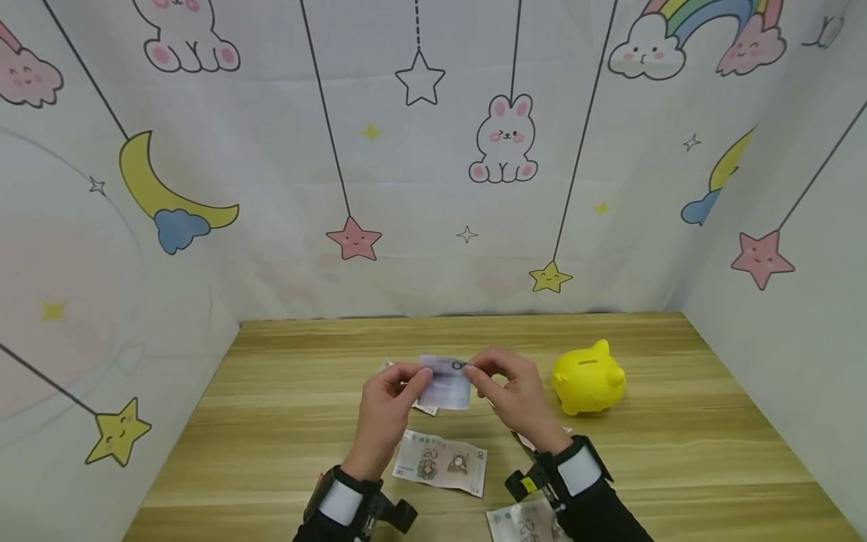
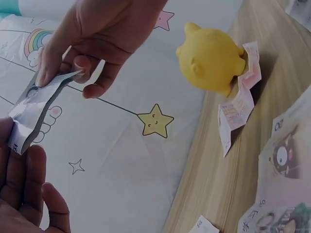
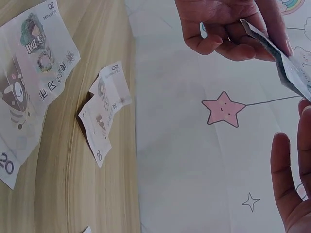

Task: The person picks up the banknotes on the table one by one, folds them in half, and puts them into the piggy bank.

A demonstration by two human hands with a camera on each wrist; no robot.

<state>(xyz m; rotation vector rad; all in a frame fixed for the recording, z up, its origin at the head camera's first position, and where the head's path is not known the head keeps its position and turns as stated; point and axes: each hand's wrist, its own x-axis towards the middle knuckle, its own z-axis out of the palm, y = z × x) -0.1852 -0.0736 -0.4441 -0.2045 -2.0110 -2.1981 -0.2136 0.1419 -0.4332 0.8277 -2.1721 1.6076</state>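
A pale purple play banknote [image 1: 445, 388], folded smaller, is held up above the table between both hands. My left hand [image 1: 387, 414] pinches its left edge between thumb and fingers. At its upper right corner my right hand [image 1: 516, 391] pinches it the same way. The left wrist view shows the note [image 2: 41, 104] bent, with layered edges. Beneath the hands, a creased banknote marked 20 [image 1: 440, 463] lies on the table, and another banknote [image 1: 521, 521] lies nearer the front edge of the view. A further banknote [image 1: 425, 409] is mostly hidden behind my left hand.
A yellow piggy bank [image 1: 588, 379] with a slot on top stands right of my right hand. Beside it, a zigzag-creased note [image 2: 238, 109] shows in the left wrist view. The wooden table [image 1: 284, 436] meets cartoon-printed cloth walls [image 1: 433, 286] at the back and sides.
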